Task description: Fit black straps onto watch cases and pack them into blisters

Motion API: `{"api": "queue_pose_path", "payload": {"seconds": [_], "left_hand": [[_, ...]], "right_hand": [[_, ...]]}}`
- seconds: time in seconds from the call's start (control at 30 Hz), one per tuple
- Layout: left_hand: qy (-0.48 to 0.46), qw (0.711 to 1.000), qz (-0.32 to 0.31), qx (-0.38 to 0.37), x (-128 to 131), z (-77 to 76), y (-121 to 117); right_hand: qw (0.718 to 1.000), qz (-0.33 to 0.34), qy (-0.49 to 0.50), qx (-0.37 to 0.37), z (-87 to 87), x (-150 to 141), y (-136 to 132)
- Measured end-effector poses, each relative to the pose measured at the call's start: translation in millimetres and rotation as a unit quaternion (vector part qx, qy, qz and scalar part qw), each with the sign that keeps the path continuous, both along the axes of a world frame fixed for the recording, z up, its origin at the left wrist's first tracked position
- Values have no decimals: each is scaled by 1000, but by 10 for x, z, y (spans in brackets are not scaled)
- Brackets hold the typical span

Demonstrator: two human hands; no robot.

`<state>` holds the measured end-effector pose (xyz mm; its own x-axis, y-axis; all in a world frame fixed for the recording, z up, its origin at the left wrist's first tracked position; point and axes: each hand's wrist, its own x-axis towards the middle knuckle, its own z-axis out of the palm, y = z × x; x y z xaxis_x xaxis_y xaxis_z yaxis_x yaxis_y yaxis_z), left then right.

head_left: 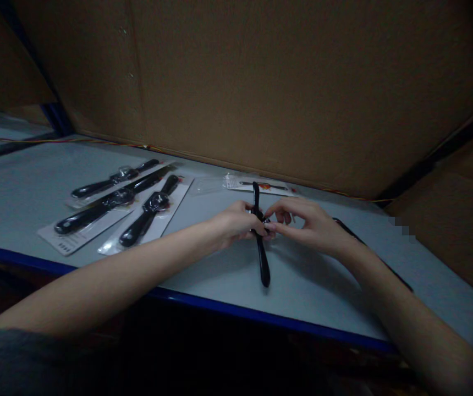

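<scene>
A black spokeshave (263, 263) with two long handles is held above the table, one handle toward the back and the other toward me. My left hand (242, 223) is closed around its middle from the left. From the right, my right hand (302, 223) pinches at the small metal part in the middle with thumb and fingertips. The fingers hide most of that middle part. To the left lie several packaged spokeshaves (148, 217), black tools under clear plastic on white cards.
Behind my hands lies a printed card (236, 186) in clear plastic. A dark flat object (389, 268) is partly hidden under my right forearm. A brown board wall (261, 82) closes off the back, with thin wires (108, 142) along its foot. The table's front edge (220, 305) is blue.
</scene>
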<state>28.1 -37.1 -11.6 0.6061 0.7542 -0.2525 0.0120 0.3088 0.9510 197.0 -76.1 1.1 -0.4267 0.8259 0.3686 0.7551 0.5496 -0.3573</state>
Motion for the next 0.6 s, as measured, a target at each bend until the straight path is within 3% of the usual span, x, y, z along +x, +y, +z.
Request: {"api": "queue_pose_path", "payload": {"seconds": [0.17,0.4,0.53,0.6], "left_hand": [[-9,1000,2,-14,6,-8,-9],[-45,999,-4,-25,13,-16,6],[-12,1000,10,0,17,-12,-7],[0,1000,12,13,14,-8,-18]], "right_hand": [[995,-22,-80,54,-66,-69,23],[994,-91,-22,51,-34,-40,-1],[995,-92,-46,16,-88,-92,21],[994,-107,-1,-37,-133,-144,28]]}}
